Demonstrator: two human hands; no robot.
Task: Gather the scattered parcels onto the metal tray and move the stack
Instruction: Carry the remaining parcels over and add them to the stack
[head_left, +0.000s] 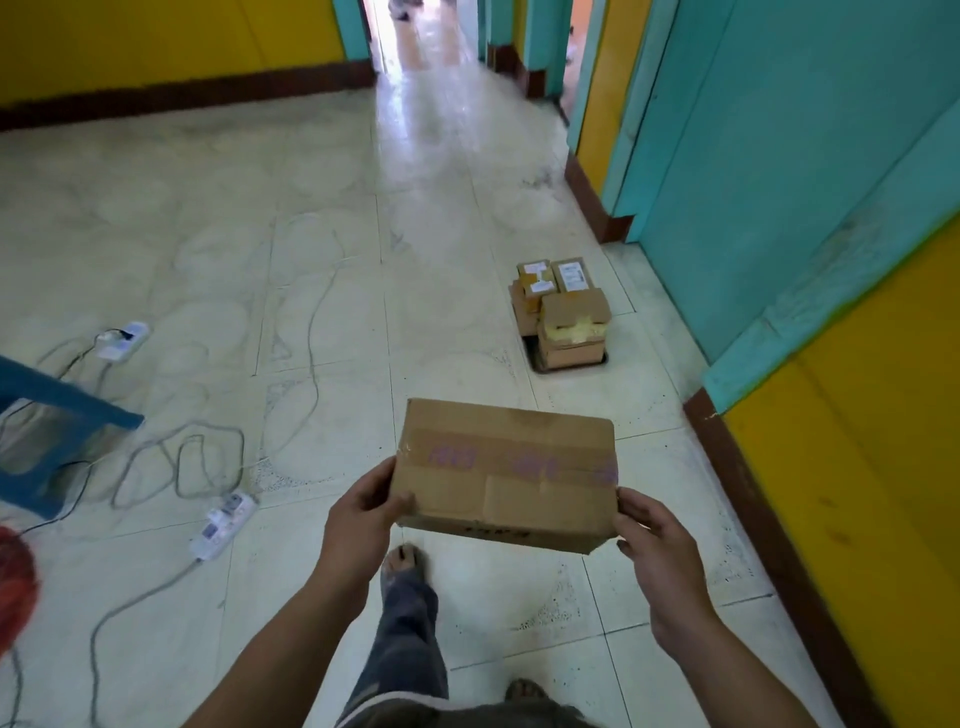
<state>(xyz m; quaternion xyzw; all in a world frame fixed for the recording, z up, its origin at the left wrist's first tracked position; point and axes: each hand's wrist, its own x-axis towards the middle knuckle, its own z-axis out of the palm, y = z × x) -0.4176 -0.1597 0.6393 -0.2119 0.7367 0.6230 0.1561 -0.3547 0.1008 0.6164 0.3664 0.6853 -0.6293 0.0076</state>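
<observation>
I carry a brown cardboard parcel (506, 470) with faded purple tape in front of me, above the tiled floor. My left hand (358, 525) grips its left end, thumb on top. My right hand (657, 545) grips its right end. Farther ahead, near the turquoise wall, a stack of several smaller brown parcels (563, 306) sits on the metal tray (540, 366), of which only a dark edge shows beneath the boxes.
Two white power strips (223, 525) (123, 340) with grey cables (208, 457) lie on the floor to the left. A blue stool (47, 410) stands at the left edge. Yellow and turquoise walls (831, 364) run along the right; a corridor (426, 62) opens ahead. My legs and feet (402, 566) are below.
</observation>
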